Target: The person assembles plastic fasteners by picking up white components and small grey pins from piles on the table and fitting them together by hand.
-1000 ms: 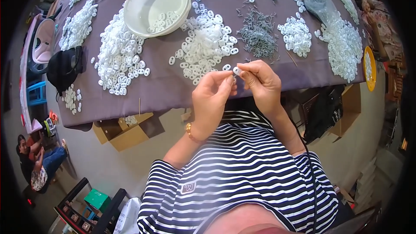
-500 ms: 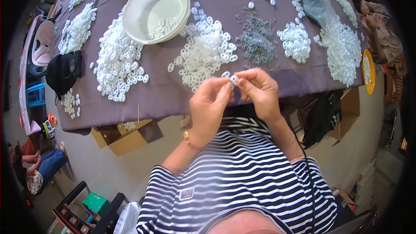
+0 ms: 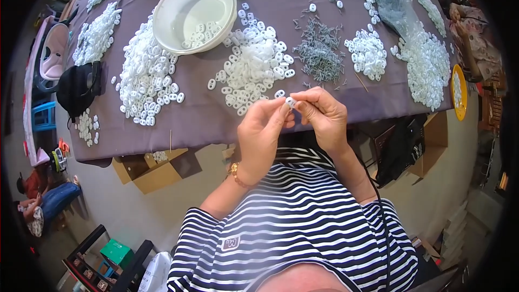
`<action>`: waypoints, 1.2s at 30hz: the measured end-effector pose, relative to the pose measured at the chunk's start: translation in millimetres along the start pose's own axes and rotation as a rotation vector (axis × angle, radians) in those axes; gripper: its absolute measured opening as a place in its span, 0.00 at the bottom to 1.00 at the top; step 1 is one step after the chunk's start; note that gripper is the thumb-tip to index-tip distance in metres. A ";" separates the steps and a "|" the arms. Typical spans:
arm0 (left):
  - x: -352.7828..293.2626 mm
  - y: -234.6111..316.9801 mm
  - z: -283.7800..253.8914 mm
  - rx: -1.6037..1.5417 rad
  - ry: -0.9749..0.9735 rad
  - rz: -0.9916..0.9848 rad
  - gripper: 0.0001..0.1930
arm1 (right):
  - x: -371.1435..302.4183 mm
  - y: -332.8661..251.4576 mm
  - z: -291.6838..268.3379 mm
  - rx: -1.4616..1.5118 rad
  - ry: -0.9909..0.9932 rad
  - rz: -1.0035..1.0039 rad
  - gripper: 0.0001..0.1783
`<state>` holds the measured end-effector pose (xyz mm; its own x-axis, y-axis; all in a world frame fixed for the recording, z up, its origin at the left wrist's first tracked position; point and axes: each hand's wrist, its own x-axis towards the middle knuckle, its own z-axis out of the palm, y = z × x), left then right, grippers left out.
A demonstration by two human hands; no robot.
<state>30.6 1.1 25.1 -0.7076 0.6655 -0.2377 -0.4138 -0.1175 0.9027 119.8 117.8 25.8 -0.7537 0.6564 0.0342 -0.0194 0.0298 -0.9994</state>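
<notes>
Right hand point(image 3: 326, 116) still pinching white piece point(image 3: 290, 102)

One left grip point(image 3: 259, 136), one right grip point(image 3: 327, 120), one white piece point(image 3: 290, 102) between their fingertips. One bracelet point(image 3: 234, 169). One desk point(image 3: 200, 113) carries one bowl point(image 3: 200, 2), one clear bag point(image 3: 399, 0), two sticks point(image 3: 361, 82), one heap of grey pins point(image 3: 320, 51), too many to count, and at least eight heaps of white pieces point(image 3: 148, 70), likewise uncountable. Three loose pieces point(image 3: 339, 4) lie just beyond the pins. One yellow plate point(image 3: 461, 111), two cartons point(image 3: 159, 176), one blue stool point(image 3: 44, 116), one green box point(image 3: 117, 252).
</notes>
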 end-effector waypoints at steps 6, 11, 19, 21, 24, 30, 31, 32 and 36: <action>-2.2 3.9 -1.3 -0.063 -0.025 -0.098 0.12 | -5.1 6.3 0.3 -0.027 0.016 -0.007 0.07; -1.8 11.8 -2.6 -0.104 -0.058 -0.216 0.15 | -2.9 15.4 -3.2 -0.058 -0.011 -0.100 0.10; 2.6 11.8 -4.2 -0.203 -0.113 -0.208 0.14 | -1.4 0.8 -5.4 -0.354 -0.046 -0.293 0.19; 1.8 12.1 -5.0 -0.207 -0.119 -0.198 0.14 | -1.6 0.4 -4.8 -0.360 -0.038 -0.294 0.18; 5.5 9.3 -9.0 -0.238 -0.155 -0.205 0.15 | -1.8 1.8 -4.2 -0.409 -0.021 -0.369 0.18; 2.2 8.9 -8.5 -0.158 -0.124 -0.119 0.14 | -0.4 0.7 -6.0 -0.520 -0.041 -0.446 0.18; 1.9 8.6 -7.2 -0.157 -0.126 -0.119 0.14 | 0.7 -0.9 -5.8 -0.559 -0.035 -0.471 0.19; 1.6 8.2 -5.7 -0.149 -0.102 -0.092 0.14 | 2.0 -2.6 -6.2 -0.598 -0.029 -0.494 0.19; 0.6 3.3 -8.8 -0.122 -0.144 -0.019 0.13 | 2.0 -5.6 -10.7 -0.680 -0.028 -0.493 0.19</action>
<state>23.8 -5.4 24.8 -0.6133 0.7660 -0.1927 -0.4991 -0.1867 0.8462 125.4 127.0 31.6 -0.7790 0.4305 0.4559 0.0431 0.7621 -0.6460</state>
